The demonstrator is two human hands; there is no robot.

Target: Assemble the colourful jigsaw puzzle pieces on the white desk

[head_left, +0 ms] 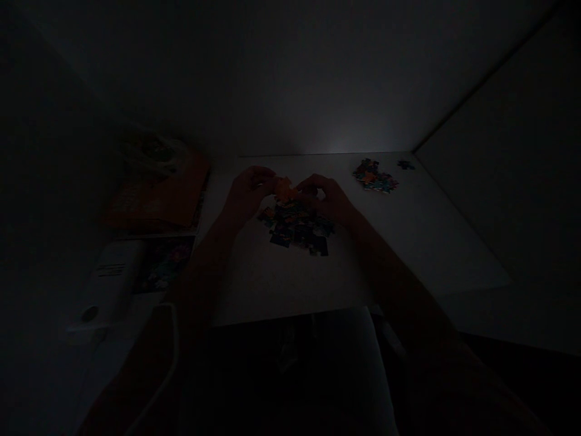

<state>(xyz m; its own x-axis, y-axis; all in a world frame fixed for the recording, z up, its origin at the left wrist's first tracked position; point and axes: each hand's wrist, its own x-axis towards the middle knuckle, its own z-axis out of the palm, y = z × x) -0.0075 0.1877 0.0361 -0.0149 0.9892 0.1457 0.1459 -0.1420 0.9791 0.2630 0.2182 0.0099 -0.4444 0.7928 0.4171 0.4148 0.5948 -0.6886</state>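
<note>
Between my two hands is an orange jigsaw puzzle piece [284,190], held above a loose pile of puzzle pieces. Thumb and fingers of my left hand [249,189] pinch its left side. My right hand [325,195] has its fingers closed at the piece's right edge; whether a second piece is joined there I cannot make out in the dim light. Just below the hands, the pile of dark puzzle pieces [297,230] is spread on the white table [281,290]. Part of it is covered by my right hand.
A smaller heap of colourful pieces [374,178] lies at the back right, with a dark piece [405,165] beside it near the wall corner. On the left are an orange bag or packet [177,194], a floral picture [166,263] and a white box-like object [109,278].
</note>
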